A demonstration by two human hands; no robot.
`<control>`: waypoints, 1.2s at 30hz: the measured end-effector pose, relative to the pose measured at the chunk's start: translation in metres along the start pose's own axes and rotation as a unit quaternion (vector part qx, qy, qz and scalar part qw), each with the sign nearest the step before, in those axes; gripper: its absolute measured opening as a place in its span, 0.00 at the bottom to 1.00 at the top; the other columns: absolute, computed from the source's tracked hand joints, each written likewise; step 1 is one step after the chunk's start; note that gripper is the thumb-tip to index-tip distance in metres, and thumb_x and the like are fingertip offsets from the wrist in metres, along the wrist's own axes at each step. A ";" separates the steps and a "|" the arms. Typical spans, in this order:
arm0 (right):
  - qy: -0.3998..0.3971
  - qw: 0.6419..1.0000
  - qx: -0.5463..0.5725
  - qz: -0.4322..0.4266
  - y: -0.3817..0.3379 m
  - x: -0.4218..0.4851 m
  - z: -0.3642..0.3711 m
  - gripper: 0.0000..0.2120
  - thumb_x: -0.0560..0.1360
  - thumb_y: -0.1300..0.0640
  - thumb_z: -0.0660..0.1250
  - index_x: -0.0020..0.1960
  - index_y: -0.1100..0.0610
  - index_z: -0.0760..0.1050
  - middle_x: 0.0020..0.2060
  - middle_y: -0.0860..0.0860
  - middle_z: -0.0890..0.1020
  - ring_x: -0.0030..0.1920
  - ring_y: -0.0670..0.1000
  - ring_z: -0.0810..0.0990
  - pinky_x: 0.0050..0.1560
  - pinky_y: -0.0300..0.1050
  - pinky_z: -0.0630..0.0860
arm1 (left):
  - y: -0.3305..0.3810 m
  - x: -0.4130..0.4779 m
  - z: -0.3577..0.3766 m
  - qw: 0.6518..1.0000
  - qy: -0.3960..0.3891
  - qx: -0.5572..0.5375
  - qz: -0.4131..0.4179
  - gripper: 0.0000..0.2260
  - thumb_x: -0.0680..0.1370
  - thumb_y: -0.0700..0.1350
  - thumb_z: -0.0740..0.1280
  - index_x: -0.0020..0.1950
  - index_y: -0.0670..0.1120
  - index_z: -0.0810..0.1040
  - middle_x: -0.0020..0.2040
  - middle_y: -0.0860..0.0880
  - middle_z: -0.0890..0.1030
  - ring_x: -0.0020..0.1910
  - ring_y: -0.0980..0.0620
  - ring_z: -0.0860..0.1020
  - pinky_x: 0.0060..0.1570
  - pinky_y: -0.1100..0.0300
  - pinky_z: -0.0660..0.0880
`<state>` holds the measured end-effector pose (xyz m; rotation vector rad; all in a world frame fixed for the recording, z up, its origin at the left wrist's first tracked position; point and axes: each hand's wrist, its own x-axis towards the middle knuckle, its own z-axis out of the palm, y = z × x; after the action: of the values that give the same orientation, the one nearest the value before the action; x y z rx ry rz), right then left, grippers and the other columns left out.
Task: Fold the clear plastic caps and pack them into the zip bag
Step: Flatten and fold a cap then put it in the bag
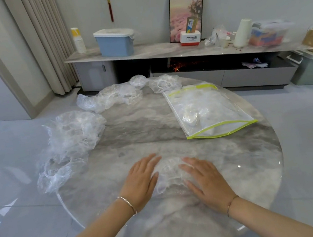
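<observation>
While both hands lie flat, fingers straight, left hand [141, 182] and right hand [208, 182] press a crumpled clear cap [169, 173] onto the near table [247, 166].

One legible word is showing: "Panasonic", in dark letters, sitting on the white front of a small white box with a red base [190, 38]. The box is standing on the marble-topped sideboard [153, 52] at the far wall, in front of a framed picture [179, 13]. A finer line of print is running just beneath the brand, too small to read. A brown carton [191, 24] is sticking up from the box, and its blue-and-white label is blurring out.
</observation>
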<state>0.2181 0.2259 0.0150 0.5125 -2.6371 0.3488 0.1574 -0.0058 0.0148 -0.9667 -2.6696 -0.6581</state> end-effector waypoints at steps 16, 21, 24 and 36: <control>-0.224 0.973 -0.060 0.016 0.003 -0.022 0.033 0.27 0.81 0.40 0.42 0.74 0.50 0.62 0.70 0.45 0.69 0.70 0.46 0.68 0.70 0.45 0.51 | 0.004 -0.014 0.019 0.962 -0.226 0.150 0.020 0.40 0.72 0.62 0.22 0.76 0.50 0.53 0.76 0.50 0.58 0.74 0.48 0.60 0.71 0.55 0.56; -0.115 0.988 -0.058 -0.087 0.004 -0.011 0.029 0.25 0.77 0.43 0.54 0.71 0.51 0.66 0.69 0.47 0.71 0.69 0.47 0.68 0.69 0.49 0.55 | 0.027 0.001 -0.002 0.955 -0.265 0.114 -0.066 0.27 0.79 0.59 0.40 0.70 0.49 0.66 0.67 0.48 0.69 0.62 0.48 0.71 0.57 0.56 0.69; -0.097 0.972 -0.069 -0.201 0.004 -0.010 0.026 0.22 0.74 0.46 0.58 0.67 0.49 0.69 0.64 0.46 0.76 0.66 0.47 0.71 0.67 0.49 0.62 | 0.031 0.003 -0.007 0.953 -0.278 0.072 -0.096 0.15 0.82 0.52 0.52 0.63 0.52 0.74 0.59 0.49 0.76 0.57 0.48 0.75 0.53 0.57 0.70; -0.110 0.986 0.107 -0.063 -0.001 -0.018 0.021 0.12 0.77 0.49 0.60 0.53 0.48 0.81 0.54 0.40 0.82 0.53 0.40 0.79 0.51 0.34 0.76 | 0.013 -0.001 -0.003 0.971 -0.203 0.073 0.097 0.23 0.61 0.42 0.67 0.53 0.62 0.80 0.49 0.65 0.81 0.50 0.58 0.79 0.54 0.67 0.73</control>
<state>0.2261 0.2236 -0.0109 0.8276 -2.7750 0.5701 0.1670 0.0009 0.0211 -1.4281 -2.8537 -0.2347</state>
